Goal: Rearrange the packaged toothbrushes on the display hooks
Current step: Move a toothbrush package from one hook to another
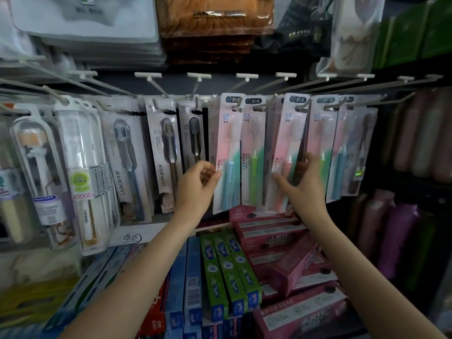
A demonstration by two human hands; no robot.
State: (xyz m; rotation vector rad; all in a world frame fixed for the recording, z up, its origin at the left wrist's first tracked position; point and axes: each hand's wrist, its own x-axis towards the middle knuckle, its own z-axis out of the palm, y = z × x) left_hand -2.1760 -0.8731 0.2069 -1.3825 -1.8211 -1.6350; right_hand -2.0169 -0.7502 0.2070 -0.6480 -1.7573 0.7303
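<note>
Left hand: the left hand is raised to the lower left edge of the blue-handled toothbrush pack, thumb and curled fingers pinching that edge.
Right hand: the right hand holds the pink-handled toothbrush pack low down, thumb lying across the front of the card, fingers curled round its right edge and behind it.
Blue-handled pack: hangs from a white display hook in the middle row, tilted so its bottom swings left toward the left hand.
Pink-handled pack: hangs on the next occupied hook to the right, its lower end tipped toward the left.
Green-handled toothbrush pack: hangs between the 2 held packs, just beside each.
Further packs on the right: 1 more pink-and-green card, then a pack with blue brushes, both on hooks right of the right hand.
Left of the hands: grey LMK toothbrush packs and clear blister packs hang on their own hooks.
Below: green toothpaste boxes, blue boxes and pink boxes lie stacked under the hooks.
Above: bagged goods hang in the upper row.
</note>
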